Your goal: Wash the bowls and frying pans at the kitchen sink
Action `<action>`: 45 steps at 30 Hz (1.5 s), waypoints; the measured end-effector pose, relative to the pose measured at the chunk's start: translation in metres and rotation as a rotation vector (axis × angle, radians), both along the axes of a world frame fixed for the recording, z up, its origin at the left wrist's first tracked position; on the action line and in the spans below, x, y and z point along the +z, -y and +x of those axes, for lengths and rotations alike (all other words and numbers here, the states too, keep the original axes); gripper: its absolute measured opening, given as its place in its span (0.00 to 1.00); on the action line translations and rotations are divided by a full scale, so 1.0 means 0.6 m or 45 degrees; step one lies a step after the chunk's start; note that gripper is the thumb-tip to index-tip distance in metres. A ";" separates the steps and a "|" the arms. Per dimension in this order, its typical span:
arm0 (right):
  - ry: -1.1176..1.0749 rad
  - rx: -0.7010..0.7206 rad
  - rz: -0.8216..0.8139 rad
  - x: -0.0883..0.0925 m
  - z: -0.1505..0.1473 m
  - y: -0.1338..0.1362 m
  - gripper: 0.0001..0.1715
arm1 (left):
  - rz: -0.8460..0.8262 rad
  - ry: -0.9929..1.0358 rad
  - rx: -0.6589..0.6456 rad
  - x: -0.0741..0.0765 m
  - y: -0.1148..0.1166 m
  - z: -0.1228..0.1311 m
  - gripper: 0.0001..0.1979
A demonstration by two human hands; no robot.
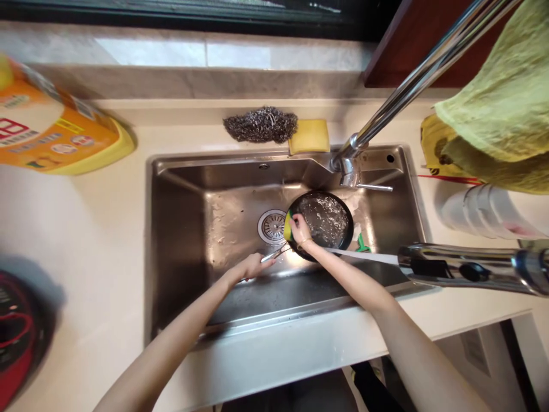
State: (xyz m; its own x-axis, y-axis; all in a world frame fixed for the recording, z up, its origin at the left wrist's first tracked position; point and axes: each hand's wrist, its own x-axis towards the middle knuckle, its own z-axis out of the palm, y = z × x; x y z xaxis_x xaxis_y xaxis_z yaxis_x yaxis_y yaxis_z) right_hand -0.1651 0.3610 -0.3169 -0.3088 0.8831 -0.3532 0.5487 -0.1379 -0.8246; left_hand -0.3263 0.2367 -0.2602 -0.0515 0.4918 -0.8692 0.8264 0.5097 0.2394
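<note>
My left hand (251, 266) is wrapped round the metal handle (277, 252) of a dark frying pan (319, 200), which rests in the stainless steel sink. Water ripples inside the pan. With its fingers closed, my right hand (301, 230) presses a yellow and green sponge (287, 226) against the pan's left rim. A stream of water (369, 256) runs from the faucet head (429, 264) towards the pan, passing by my right forearm. Left of the pan lies the round drain (272, 225).
Behind the sink (180, 166) sit a steel wool scrubber (261, 125) and a yellow sponge (309, 136). An orange bottle (60, 126) is at left, above a red and black appliance (21, 337). Yellow cloths (506, 91) hang at right over white cups (484, 210). Something green (362, 243) lies beside the pan.
</note>
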 end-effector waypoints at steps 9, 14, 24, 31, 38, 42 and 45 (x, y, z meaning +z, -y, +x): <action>0.332 0.095 0.440 -0.014 -0.020 -0.127 0.27 | 0.009 0.019 0.074 -0.003 0.005 -0.001 0.27; 0.808 0.500 0.524 0.005 0.071 -0.151 0.30 | 0.054 0.071 0.127 0.007 0.010 0.004 0.26; 1.054 0.146 0.004 0.036 0.272 -0.125 0.26 | 0.044 0.056 0.022 0.010 0.013 0.008 0.31; 0.831 0.978 0.333 0.083 0.274 -0.080 0.22 | 0.025 0.043 -0.017 0.003 0.020 0.013 0.31; 0.830 1.092 0.690 0.007 0.172 -0.152 0.28 | -0.016 0.101 0.085 0.003 0.029 0.017 0.31; 1.179 0.762 0.452 -0.013 0.212 -0.107 0.31 | -0.038 0.168 0.163 0.006 0.030 0.015 0.31; 1.261 0.712 0.045 -0.006 0.235 -0.032 0.27 | -0.028 0.127 0.142 0.004 0.026 0.011 0.30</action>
State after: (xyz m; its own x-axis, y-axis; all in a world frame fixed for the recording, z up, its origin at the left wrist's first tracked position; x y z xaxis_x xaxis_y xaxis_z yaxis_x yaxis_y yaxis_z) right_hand -0.0242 0.3800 -0.3207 -0.2614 0.7235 -0.6389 0.9383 0.3457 0.0076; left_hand -0.3197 0.2209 -0.2579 -0.0180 0.4686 -0.8832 0.7371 0.6031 0.3050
